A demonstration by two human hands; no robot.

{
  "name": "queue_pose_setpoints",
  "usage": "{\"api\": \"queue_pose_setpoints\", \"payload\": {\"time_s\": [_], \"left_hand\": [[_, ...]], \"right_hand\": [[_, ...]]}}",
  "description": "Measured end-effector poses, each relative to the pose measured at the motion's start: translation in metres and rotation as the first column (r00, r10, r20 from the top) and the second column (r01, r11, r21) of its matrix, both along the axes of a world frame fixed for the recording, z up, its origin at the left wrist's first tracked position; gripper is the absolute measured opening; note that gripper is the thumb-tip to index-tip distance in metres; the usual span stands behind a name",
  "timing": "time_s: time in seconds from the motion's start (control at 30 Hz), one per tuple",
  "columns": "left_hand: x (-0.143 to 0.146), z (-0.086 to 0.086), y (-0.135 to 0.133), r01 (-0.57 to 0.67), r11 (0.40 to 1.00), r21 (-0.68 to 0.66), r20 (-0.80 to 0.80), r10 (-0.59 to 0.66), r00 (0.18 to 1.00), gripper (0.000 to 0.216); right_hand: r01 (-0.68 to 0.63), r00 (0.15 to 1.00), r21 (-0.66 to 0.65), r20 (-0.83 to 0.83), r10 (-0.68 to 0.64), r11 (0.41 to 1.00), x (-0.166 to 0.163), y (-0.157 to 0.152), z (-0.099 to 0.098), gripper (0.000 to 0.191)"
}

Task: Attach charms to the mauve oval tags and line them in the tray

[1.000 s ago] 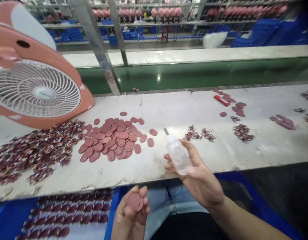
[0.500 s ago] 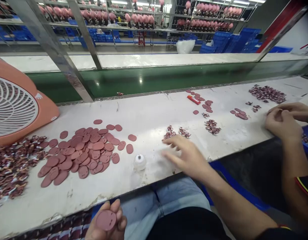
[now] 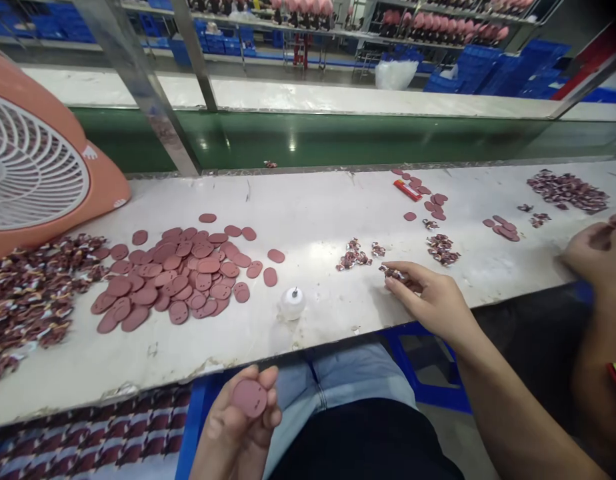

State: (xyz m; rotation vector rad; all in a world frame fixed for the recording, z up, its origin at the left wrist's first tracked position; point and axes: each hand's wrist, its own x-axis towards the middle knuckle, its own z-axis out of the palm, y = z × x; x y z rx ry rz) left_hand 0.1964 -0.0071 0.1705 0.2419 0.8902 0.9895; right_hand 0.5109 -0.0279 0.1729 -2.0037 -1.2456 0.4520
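My left hand (image 3: pixel 243 420), low in front of my lap, holds a flat reddish-brown oval disc (image 3: pixel 250 398) with small holes near its edge. Over the table, my right hand (image 3: pixel 433 297) pinches a few small brown-and-white pieces (image 3: pixel 394 273) between thumb and fingers. Just left of it lies a small cluster of similar pieces (image 3: pixel 355 256). Between my hands stands a small translucent white bottle (image 3: pixel 293 304) with a thin metal tip. A heap of reddish-brown discs (image 3: pixel 181 270) covers the table's left part.
An orange fan (image 3: pixel 101 177) stands at far left behind a big pile of small brown pieces (image 3: pixel 31 300). A co-worker's hands (image 3: pixel 595 253) are at the right edge. A red packet (image 3: pixel 407 191) lies among discs. Metal posts (image 3: pixel 148 93) rise before the green conveyor belt (image 3: pixel 328 137).
My right hand has closed on small pieces and moved right, away from the cluster. My left hand still holds the disc. The view has shifted, too.
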Motion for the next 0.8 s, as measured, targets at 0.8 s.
{"api": "queue_pose_setpoints", "payload": {"time_s": [0.8], "left_hand": [[0.004, 0.000, -0.016, 0.278, 0.960, -0.031, 0.152, -0.271, 0.951, 0.025]], "right_hand": [[-0.725, 0.636, 0.166, -0.211, 0.743, 0.668, -0.115, 0.008, 0.047, 0.017]]}}
